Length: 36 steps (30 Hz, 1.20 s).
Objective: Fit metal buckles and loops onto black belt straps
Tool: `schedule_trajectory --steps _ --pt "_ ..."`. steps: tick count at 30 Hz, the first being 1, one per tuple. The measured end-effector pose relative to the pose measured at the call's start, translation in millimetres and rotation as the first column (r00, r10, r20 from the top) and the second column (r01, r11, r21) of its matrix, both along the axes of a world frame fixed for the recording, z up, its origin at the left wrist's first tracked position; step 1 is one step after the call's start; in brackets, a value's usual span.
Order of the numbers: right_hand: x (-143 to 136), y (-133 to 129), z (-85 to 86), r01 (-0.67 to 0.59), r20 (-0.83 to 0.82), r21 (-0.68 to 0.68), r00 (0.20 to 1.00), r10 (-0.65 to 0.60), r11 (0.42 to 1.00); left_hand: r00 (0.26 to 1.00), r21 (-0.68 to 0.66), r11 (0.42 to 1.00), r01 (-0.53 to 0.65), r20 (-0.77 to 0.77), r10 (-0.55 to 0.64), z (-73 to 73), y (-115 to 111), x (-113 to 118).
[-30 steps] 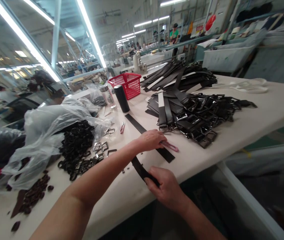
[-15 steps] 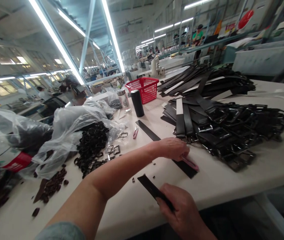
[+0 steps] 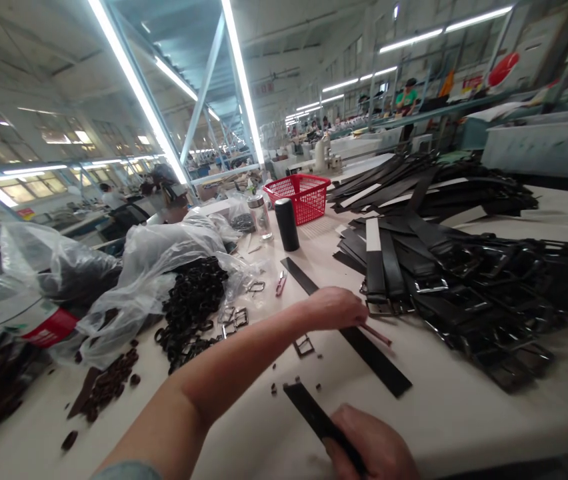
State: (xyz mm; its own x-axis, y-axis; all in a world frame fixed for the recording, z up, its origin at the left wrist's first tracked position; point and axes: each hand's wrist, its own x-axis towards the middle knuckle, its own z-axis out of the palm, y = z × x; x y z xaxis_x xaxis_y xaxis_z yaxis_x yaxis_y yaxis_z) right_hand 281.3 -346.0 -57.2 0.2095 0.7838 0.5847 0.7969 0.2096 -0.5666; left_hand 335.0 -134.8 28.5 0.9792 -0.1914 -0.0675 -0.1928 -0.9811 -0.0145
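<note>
Black strap (image 3: 308,408), visible end unbuckled, pinched by right hand (image 3: 373,441) | left hand (image 3: 338,308) grips pink snips (image 3: 378,335) | buckled straps (image 3: 393,267) piled, loose buckles (image 3: 241,317) unused

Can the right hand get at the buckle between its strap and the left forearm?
Probably yes: the buckle lies close on the table, though the right hand may first have to release its black strap.

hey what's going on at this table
Someone's right hand grips a black strap near the front edge of the table. The left hand holds a pink tool over a second strap lying flat. Buckled straps are heaped to the right, and black loops are piled to the left.
</note>
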Motion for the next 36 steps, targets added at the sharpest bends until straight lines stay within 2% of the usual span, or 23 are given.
schedule_trajectory --steps 3,7,9,11,14,16,20,22,24,26,28,30,33,36 --pt "-1 0 0.0 0.003 0.001 -0.001 1.000 -0.003 1.000 0.970 0.044 0.970 -0.238 0.063 0.235 16.5 47 -14" --pt "-3 -1 -2.1 0.010 0.007 -0.008 1.000 -0.010 1.000 0.865 0.068 0.871 -0.487 0.173 0.470 30.9 114 -32" --pt "-4 -1 -2.5 0.008 0.009 -0.013 1.000 -0.008 1.000 0.841 0.064 0.848 -0.526 0.185 0.508 31.1 131 -43" --pt "-4 -1 -2.1 0.002 0.004 -0.018 1.000 -0.002 1.000 0.871 0.054 0.874 -0.484 0.131 0.474 26.3 135 -54" --pt "-5 -1 -0.3 0.003 -0.016 -0.022 1.000 -0.003 1.000 0.924 0.034 0.924 -0.381 0.002 0.381 15.8 132 -65" --pt "-6 -1 1.5 0.009 -0.039 -0.025 0.999 -0.010 1.000 0.924 0.035 0.925 -0.379 -0.038 0.380 11.9 132 -69" --pt "-6 -2 4.5 0.030 -0.079 -0.069 0.996 -0.035 0.997 0.841 0.066 0.839 -0.540 0.055 0.538 15.5 136 -71" --pt "-6 -3 5.2 0.044 -0.092 -0.092 0.994 -0.052 0.995 0.799 0.063 0.800 -0.597 0.136 0.586 19.1 130 -78" --pt "-5 -4 6.0 0.049 -0.102 -0.120 0.993 -0.061 0.992 0.768 -0.007 0.789 -0.614 0.225 0.600 20.8 114 -93" --pt "-4 -4 7.2 0.051 -0.101 -0.142 0.993 -0.065 0.989 0.731 -0.165 0.784 -0.598 0.288 0.618 18.6 90 -116" --pt "-4 -3 9.0 0.049 -0.097 -0.156 0.993 -0.064 0.987 0.708 -0.359 0.750 -0.556 0.268 0.653 11.4 62 -142" --pt "-3 -2 11.0 0.042 -0.104 -0.167 0.993 -0.060 0.985 0.721 -0.477 0.702 -0.528 0.184 0.668 0.6 40 -163" --pt "-2 -1 13.8 0.051 -0.117 -0.174 0.990 -0.072 0.983 0.734 -0.489 0.673 -0.555 0.093 0.673 -13.4 20 -175" --pt "-2 0 15.8 0.063 -0.135 -0.179 0.987 -0.088 0.982 0.744 -0.401 0.686 -0.608 0.015 0.668 -16.1 13 -162"
